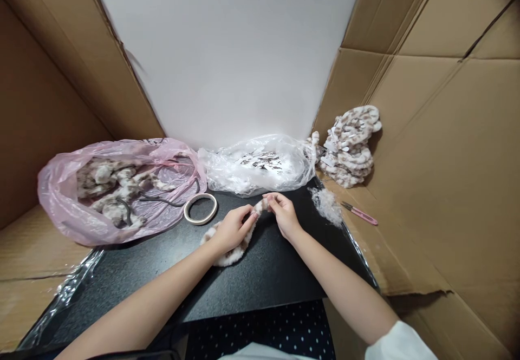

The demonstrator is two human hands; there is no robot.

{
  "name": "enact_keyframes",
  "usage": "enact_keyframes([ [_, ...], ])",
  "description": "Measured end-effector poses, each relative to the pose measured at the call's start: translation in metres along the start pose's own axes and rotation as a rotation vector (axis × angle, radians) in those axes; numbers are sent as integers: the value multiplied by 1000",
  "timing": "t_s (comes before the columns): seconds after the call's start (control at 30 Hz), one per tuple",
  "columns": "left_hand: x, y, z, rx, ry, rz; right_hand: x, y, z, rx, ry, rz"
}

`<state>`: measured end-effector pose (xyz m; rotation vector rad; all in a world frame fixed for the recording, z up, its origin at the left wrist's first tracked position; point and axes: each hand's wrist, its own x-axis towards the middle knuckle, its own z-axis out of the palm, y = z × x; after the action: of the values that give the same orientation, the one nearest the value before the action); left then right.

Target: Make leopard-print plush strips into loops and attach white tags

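Observation:
A fluffy white-and-brown fabric band (pixel 234 255) lies in a loop on the dark tabletop, one stretch of it raised between my two hands. My left hand (pixel 234 229) is closed around the band, thumb on top, and covers part of the loop. Farther up and to the right, my right hand (pixel 283 215) pinches the band's upper end between thumb and fingers. Whatever detail sits under the right fingertips is too small to make out. A roll of tape (pixel 200 209) lies flat just left of my left hand.
A pink plastic bag (pixel 60 203) with fluffy pieces and dark cords stands at left. Behind my hands lies a clear bag (pixel 227 171) of white pieces. Right are fluffy bands (pixel 350 149) in a pile, white fluff (pixel 327 206) and pink-handled snips (pixel 364 216). Cardboard walls (pixel 447 159) flank the table.

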<state>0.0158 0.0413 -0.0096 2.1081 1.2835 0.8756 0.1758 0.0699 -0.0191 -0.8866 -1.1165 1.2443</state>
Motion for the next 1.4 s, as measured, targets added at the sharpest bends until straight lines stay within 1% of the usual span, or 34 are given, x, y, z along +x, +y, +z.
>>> enact_keyframes([
  [0.17, 1, -4, 1, 40, 6, -16, -3, -3, 2, -6, -70, 41],
  [0.23, 1, -4, 1, 34, -18, -9, -4, -4, 3, -16, -103, 57],
  [0.3, 1, -2, -1, 91, -18, 15, -4, -4, 2, -39, -114, 65],
  [0.33, 0, 0, -2, 143, 9, 34, -5, -3, 2, -53, -114, 64],
  [0.4, -1, 3, -3, 241, 100, 87, -5, -3, 1, -89, -130, 45],
  [0.47, -2, 7, -5, 253, 159, 149, -6, -1, 1, -127, -156, -1],
  [0.5, -2, 8, -5, 223, 153, 169, -7, -1, 1, -143, -165, -31],
  [0.57, -2, 8, -5, 138, 100, 178, -9, 0, 3, -163, -164, -82],
  [0.67, -2, 7, -4, 51, 77, 132, -12, 2, 5, -160, -150, -115],
  [0.73, -1, 6, -4, 33, 87, 108, -12, 2, 5, -155, -137, -116],
  [0.83, 0, 6, -4, 36, 55, 93, -12, 0, 4, -155, -128, -105],
  [1.0, -1, 7, -3, 14, -17, 99, -12, -2, 3, -222, -179, -126],
  [1.07, -1, 6, -2, 1, -10, 83, -11, -3, 3, -215, -180, -118],
  [1.2, -1, 2, -1, -25, 12, 34, -11, -3, 5, -143, -184, -42],
  [1.3, 0, 2, -1, -45, 10, 36, -10, -2, 6, -93, -192, -4],
  [1.4, -1, 3, -2, -33, 11, 35, -10, -2, 6, -65, -163, -4],
])
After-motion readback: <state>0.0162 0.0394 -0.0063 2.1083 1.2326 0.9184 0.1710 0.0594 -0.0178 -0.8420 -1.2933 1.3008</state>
